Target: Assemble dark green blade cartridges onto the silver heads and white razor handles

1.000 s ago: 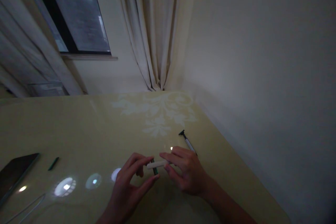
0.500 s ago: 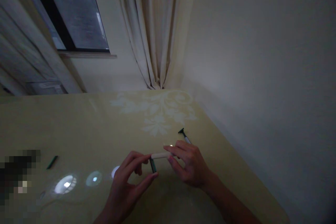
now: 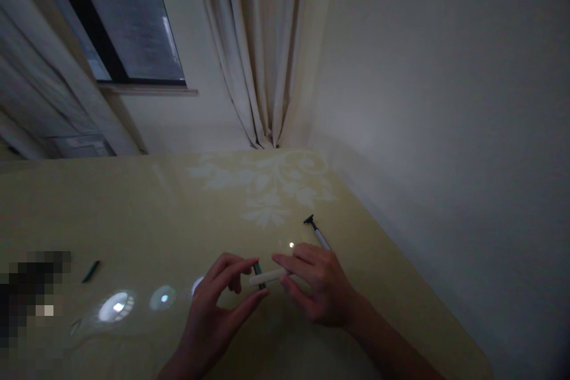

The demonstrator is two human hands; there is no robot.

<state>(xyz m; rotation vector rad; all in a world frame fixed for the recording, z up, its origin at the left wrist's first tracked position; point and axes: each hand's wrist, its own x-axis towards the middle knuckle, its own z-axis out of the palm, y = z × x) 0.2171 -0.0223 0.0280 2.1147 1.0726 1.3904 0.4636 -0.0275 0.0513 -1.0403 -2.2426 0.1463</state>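
Observation:
Between the thumb and forefinger of my left hand (image 3: 218, 303) is a small dark green razor head (image 3: 257, 268), pinched by its two ends and held upright. My right hand (image 3: 321, 288) grips a slim, pale stick (image 3: 272, 275), whose far end lies across the razor head. The kind of stick cannot be made out. Just beyond my right hand, a razor (image 3: 319, 233) with a dark head and a grey handle rests on the table, its lower end hidden by the hand.
A small dark green bar (image 3: 91, 272) lies on the glossy, pale yellow table (image 3: 133, 208) to the left. A pixelated dark patch covers the far left. Lamp reflections shine on the tabletop. A wall (image 3: 423, 130) runs along the right edge, and curtains (image 3: 262, 59) hang beyond the table.
The pale stick's far end has come down from the razor head's top to its middle, now crossing it at a slant. My right hand has shifted slightly down and left.

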